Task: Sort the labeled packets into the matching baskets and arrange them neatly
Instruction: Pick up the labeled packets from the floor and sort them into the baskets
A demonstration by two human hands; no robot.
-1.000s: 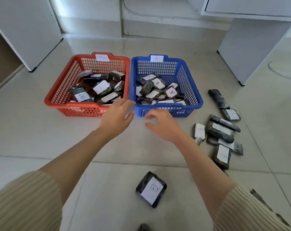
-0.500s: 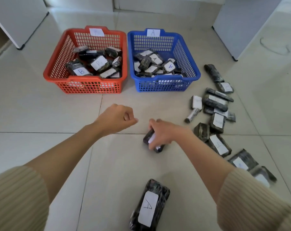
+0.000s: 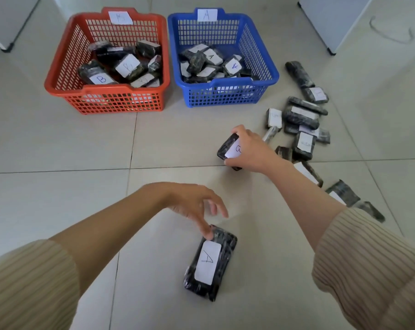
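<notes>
Right hand (image 3: 251, 153) grips dark packet (image 3: 228, 148) by tile seam. Left hand (image 3: 190, 201) spread loose, fingertip touching A packet (image 3: 210, 260) at far end. Red basket (image 3: 101, 88), blue basket (image 3: 194, 85) beyond; loose packets (image 3: 301, 117) at right.

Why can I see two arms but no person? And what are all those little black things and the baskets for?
The camera sits on the person's head and looks down, so you see what they see: just their own two arms. No machine here, only bare hands. The right hand has its fingers curled round a dark packet with a white label, partly covered, so I can't read its letter. The left hand is open, one fingertip at the end of a packet marked A lying on the tiled floor. Farther off stand a red basket labelled B and a blue basket labelled A, both holding packets. A pile of loose packets waits on the floor to the right.
</notes>
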